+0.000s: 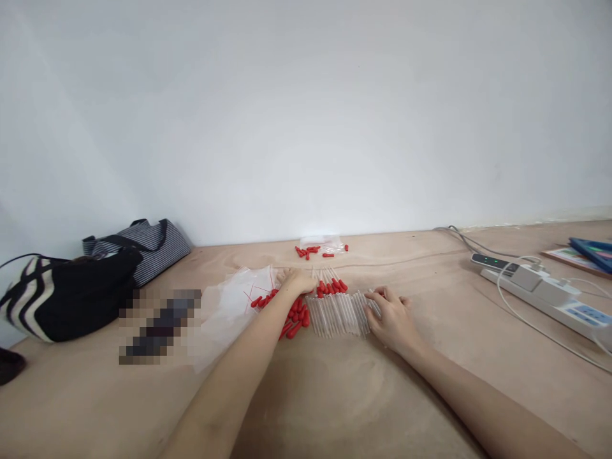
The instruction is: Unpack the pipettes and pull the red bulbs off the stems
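Observation:
A row of clear glass tubes (337, 313) lies side by side on the wooden table (306, 395). Red rubber caps (296, 315) are scattered at their left end, and more red caps (331, 287) sit behind them. My left hand (297, 279) reaches over the red caps with its fingers curled at the far end of the tubes; what it holds, if anything, is hidden. My right hand (391, 315) rests on the right side of the tube row, fingers bent down onto the tubes.
Clear plastic bags (234, 306) lie left of the caps. Another small bag with red caps (319, 248) lies near the wall. Striped bags (71, 280) stand at the left. A power strip (545, 290) with cables and a blue book (590, 248) are at the right.

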The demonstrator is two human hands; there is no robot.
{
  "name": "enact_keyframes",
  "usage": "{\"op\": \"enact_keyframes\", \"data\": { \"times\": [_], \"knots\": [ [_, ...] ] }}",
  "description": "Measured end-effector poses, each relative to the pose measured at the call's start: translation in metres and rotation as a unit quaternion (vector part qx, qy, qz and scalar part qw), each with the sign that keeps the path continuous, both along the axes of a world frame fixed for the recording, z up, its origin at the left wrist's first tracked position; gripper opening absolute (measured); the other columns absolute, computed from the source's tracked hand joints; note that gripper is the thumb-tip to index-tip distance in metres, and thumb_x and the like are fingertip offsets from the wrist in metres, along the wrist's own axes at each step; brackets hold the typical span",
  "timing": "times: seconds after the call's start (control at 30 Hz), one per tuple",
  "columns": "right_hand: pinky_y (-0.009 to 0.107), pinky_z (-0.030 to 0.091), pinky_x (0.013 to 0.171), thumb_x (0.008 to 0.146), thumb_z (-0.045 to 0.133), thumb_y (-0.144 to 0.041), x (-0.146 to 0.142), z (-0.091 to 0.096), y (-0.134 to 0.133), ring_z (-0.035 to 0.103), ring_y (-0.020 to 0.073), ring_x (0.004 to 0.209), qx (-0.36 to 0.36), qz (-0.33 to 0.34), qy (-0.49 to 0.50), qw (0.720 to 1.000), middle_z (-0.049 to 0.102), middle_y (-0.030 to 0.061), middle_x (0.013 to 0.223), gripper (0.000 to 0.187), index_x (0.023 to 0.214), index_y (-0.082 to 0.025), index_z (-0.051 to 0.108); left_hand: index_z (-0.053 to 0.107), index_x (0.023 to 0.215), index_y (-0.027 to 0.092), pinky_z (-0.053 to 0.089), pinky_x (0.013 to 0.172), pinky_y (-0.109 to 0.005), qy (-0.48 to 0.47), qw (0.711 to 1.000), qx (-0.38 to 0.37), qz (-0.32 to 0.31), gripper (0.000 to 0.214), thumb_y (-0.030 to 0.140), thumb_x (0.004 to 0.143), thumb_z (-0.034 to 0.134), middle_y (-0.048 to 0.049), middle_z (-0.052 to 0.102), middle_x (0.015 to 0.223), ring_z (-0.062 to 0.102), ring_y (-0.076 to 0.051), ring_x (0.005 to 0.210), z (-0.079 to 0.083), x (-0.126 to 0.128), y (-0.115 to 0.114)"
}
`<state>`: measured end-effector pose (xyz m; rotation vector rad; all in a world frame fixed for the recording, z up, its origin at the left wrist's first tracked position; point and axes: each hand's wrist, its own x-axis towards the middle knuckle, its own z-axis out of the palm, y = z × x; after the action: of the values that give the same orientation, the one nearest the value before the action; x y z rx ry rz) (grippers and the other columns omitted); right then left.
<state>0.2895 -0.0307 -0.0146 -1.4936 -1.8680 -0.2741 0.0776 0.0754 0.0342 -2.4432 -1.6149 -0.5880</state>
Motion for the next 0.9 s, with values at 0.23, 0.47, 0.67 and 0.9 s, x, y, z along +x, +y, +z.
{"op": "enact_keyframes", "data": {
  "times": [0.23, 0.47, 0.67, 0.9],
  "knots": [
    [0.032, 0.024, 0.074, 0.079, 0.043, -0.024, -0.002, 0.005, -0.002, 0.051, 0.0160, 0.078, 0.059, 0.026, 0.027, 0.998, 0.057, 0.0050, 0.085, 0.022, 0.092, -0.020, 0.060, 0.059, 0.072, 0.014, 0.031, 0.080, -0.050, 0.039, 0.995, 0.010, 0.095, 0.020, 0.021, 0.079, 0.041, -0.0109, 0.064, 0.075, 0.057, -0.027, 0.081, 0.028, -0.016, -0.054],
    [0.038, 0.017, 0.090, 0.079, 0.052, -0.029, -0.030, 0.012, -0.020, 0.050, 0.0172, 0.095, 0.199, 0.119, -0.050, 0.972, 0.060, 0.0044, 0.098, 0.026, 0.104, -0.021, 0.056, 0.054, 0.073, 0.017, 0.024, 0.090, -0.042, 0.091, 0.965, 0.220, -0.105, 0.014, 0.019, 0.083, 0.044, -0.0008, 0.062, 0.070, 0.054, -0.017, 0.076, -0.013, -0.024, -0.118],
    [0.039, 0.012, 0.093, 0.083, 0.046, -0.017, -0.047, 0.000, -0.023, 0.052, 0.0125, 0.083, 0.216, 0.183, -0.137, 0.949, 0.063, -0.0010, 0.072, 0.016, 0.092, -0.019, 0.059, 0.056, 0.074, 0.018, 0.022, 0.094, -0.038, 0.066, 0.938, 0.290, -0.179, 0.014, 0.015, 0.083, 0.045, 0.0024, 0.063, 0.072, 0.054, -0.013, 0.079, -0.031, -0.021, -0.124],
    [0.036, 0.016, 0.087, 0.082, 0.042, -0.014, -0.046, 0.002, -0.023, 0.044, 0.0096, 0.065, 0.184, 0.189, -0.149, 0.953, 0.055, -0.0032, 0.058, 0.017, 0.082, -0.018, 0.058, 0.060, 0.086, 0.023, 0.016, 0.096, -0.044, 0.038, 0.939, 0.295, -0.172, 0.014, 0.024, 0.084, 0.047, 0.0003, 0.066, 0.092, 0.053, -0.017, 0.092, -0.032, -0.018, -0.121]
  ]
}}
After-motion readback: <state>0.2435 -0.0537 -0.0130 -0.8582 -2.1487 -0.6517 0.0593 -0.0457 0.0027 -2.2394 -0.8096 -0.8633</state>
